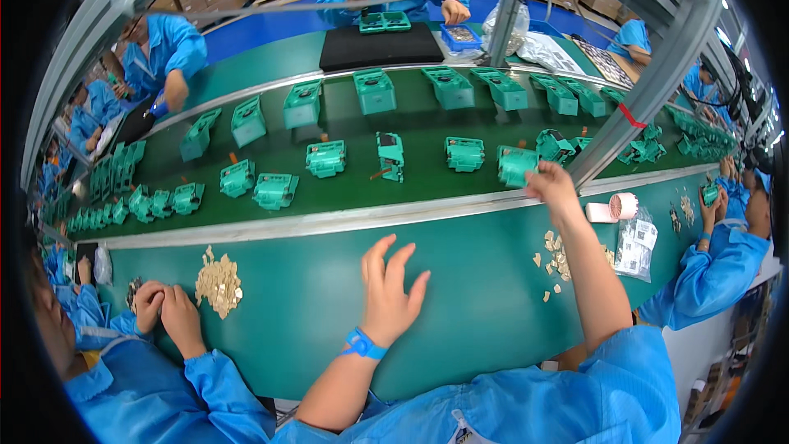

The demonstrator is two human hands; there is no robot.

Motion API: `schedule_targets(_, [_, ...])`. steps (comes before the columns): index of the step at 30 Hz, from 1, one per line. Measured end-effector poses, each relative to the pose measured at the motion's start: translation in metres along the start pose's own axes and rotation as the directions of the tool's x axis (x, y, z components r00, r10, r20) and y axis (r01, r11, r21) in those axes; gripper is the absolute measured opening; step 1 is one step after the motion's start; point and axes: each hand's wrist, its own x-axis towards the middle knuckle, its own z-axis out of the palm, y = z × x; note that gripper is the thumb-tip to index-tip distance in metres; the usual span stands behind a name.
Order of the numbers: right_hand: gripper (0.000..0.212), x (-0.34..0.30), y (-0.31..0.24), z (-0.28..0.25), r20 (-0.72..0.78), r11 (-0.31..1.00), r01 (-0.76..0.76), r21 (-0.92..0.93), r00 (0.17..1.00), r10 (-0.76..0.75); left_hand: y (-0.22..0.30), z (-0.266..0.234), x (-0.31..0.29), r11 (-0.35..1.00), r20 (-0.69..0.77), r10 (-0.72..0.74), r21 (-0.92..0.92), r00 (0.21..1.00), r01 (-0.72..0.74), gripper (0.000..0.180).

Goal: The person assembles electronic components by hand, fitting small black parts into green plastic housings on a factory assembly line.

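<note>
My right hand (pixel 555 187) reaches out over the belt, its fingers bent and pinched at the lower right edge of a green plastic housing (pixel 515 166). Part of that edge is hidden behind the fingertips. My left hand (pixel 389 296), with a blue wrist strap (pixel 362 344), hovers over the green tabletop (pixel 460 279). Its fingers are spread and hold nothing. To the right, near my right forearm, lies a scatter of small beige pieces (pixel 560 256).
A dark green belt (pixel 345 130) carries rows of green housings past a metal rail (pixel 370 218). A grey post (pixel 649 90) stands right of my hand. Pink-white cylinders (pixel 624 205), a clear bag (pixel 636 245) and a beige heap (pixel 219 281) lie around. Co-workers sit on both sides and opposite.
</note>
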Motion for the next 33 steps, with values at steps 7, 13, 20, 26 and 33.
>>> schedule_targets(7, [0.038,0.063,0.018,0.001,-0.009,0.878,0.035,-0.478,0.999,-0.045,-0.036,-0.039,0.015,0.971,0.523,-0.178,-0.047,0.834,0.236,0.043])
schedule_targets(13, [0.033,-0.048,0.01,0.052,0.21,0.644,0.535,-0.547,0.832,-0.513,-0.035,-0.034,0.021,0.978,0.597,-0.163,-0.006,0.785,0.208,0.031])
schedule_targets(20, [0.023,-0.152,0.033,0.096,0.454,0.543,0.782,-0.306,0.621,-0.639,-0.036,-0.028,0.021,0.988,0.515,-0.139,0.016,0.846,0.152,0.025])
schedule_targets(26, [0.018,-0.167,0.049,0.089,0.408,0.826,0.529,-0.197,0.81,-0.421,-0.042,-0.016,-0.002,0.993,0.528,-0.074,-0.039,0.846,0.111,0.023])
schedule_targets(33, [0.025,-0.119,-0.109,0.111,0.427,0.182,0.982,-0.049,0.186,-0.885,-0.029,-0.016,0.005,0.974,0.35,-0.173,-0.081,0.921,0.214,0.021])
